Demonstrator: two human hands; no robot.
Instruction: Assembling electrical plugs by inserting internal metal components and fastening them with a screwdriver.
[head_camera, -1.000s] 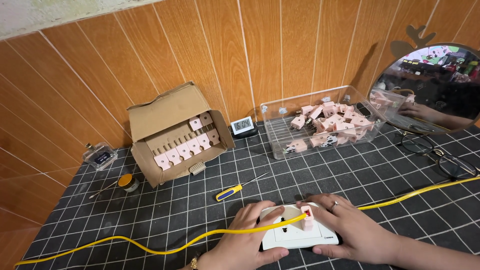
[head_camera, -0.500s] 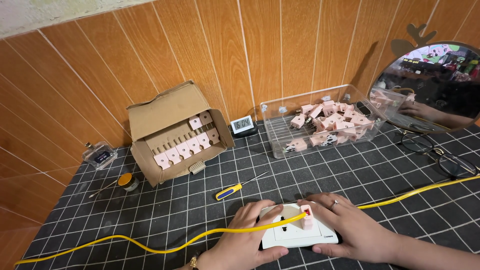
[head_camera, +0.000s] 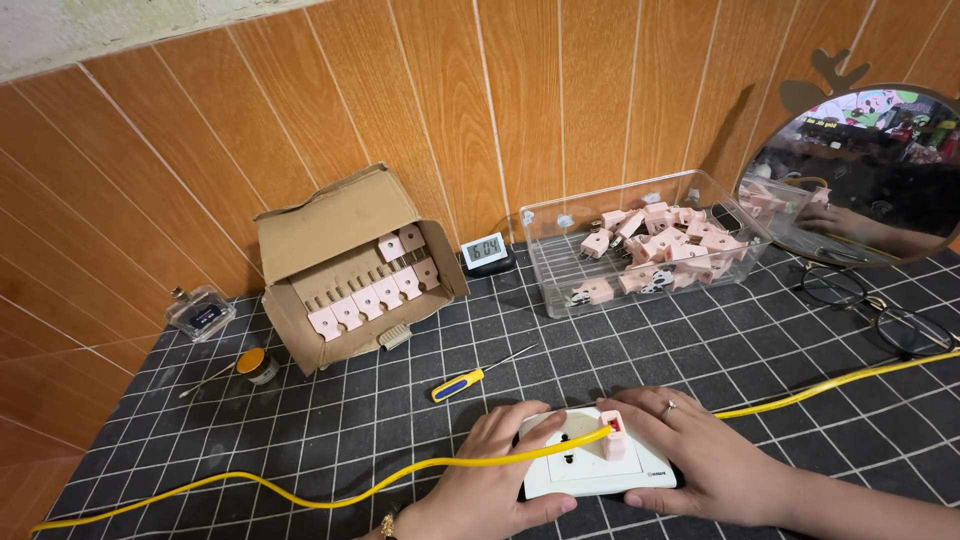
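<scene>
A white socket block (head_camera: 590, 470) lies on the black gridded mat near the front edge. My left hand (head_camera: 490, 480) grips its left end, fingers curled over the top. My right hand (head_camera: 700, 455), with a ring on one finger, holds the right end. A pink plug (head_camera: 612, 438) stands in the block, touched by my right fingertips. A yellow cable (head_camera: 300, 490) runs from the plug across the block to the left, and another stretch (head_camera: 850, 375) runs off to the right.
A screwdriver with a blue-and-yellow handle (head_camera: 470, 380) lies behind the block. An open cardboard box (head_camera: 350, 270) holds rows of pink plugs; a clear tray (head_camera: 650, 250) holds several more. A small digital clock (head_camera: 487, 250), glasses (head_camera: 880, 305), a round mirror (head_camera: 860, 170) and a small jar (head_camera: 255, 365) are around.
</scene>
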